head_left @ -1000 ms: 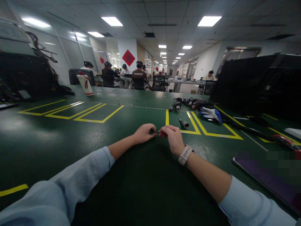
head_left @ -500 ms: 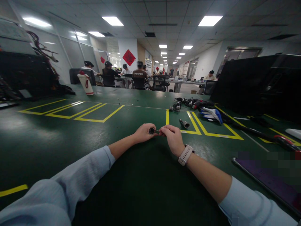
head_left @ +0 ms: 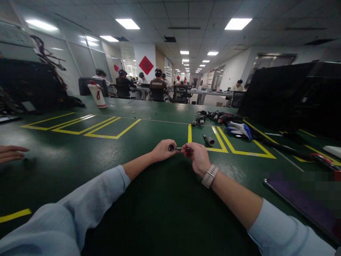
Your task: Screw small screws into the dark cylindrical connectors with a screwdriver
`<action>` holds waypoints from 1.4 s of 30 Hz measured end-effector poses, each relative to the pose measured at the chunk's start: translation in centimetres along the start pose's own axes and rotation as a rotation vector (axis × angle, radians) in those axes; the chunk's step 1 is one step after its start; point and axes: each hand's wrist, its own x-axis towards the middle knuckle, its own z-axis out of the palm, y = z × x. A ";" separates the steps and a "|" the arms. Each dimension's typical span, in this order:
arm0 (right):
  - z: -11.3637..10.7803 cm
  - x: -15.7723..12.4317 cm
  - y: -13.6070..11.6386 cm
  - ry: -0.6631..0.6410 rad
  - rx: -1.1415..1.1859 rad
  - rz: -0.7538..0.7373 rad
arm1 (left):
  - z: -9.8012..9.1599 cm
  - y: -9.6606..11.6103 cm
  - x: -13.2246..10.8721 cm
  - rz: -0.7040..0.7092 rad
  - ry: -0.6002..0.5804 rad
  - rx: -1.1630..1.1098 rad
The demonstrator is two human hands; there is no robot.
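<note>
My left hand [head_left: 162,150] is closed around a round, hollow metal part [head_left: 171,147], its dark open end facing me. In my right hand [head_left: 197,156], the fingers pinch a small screwdriver [head_left: 179,148] with a thin metal shaft. That shaft points left and reaches the side of the metal part by my left fingertips; whether its tip sits in a screw is too small to tell. Most of the screwdriver's handle is hidden in my right fingers. Just beyond the right hand, a tapered metal sleeve [head_left: 209,140] lies on the green table [head_left: 149,199].
Another person's hand [head_left: 12,153] reaches in at the left edge. Dark metal parts [head_left: 200,121] and a white-and-blue glove [head_left: 239,130] lie at back right. A phone [head_left: 301,206] is near my right forearm. A white cup [head_left: 97,95] stands at back left.
My right wrist and fingers have turned, and more of the screwdriver's shaft shows between my hands. Another person's hand has come in at the left edge. My left hand stays in place.
</note>
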 end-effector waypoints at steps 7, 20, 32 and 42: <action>0.2 -0.4 -0.2 0.020 -0.044 -0.060 | 0.0 -0.2 -0.1 -0.007 0.002 -0.010; -1.4 1.3 -0.1 0.284 0.129 0.039 | -0.8 0.6 -0.1 0.015 -0.178 0.008; -1.7 2.8 -1.3 0.353 0.025 -0.095 | -0.4 0.3 0.7 -0.017 -0.143 0.237; -9.1 7.1 -1.9 0.323 -1.231 -0.530 | 3.4 1.8 5.5 -0.010 -0.100 0.259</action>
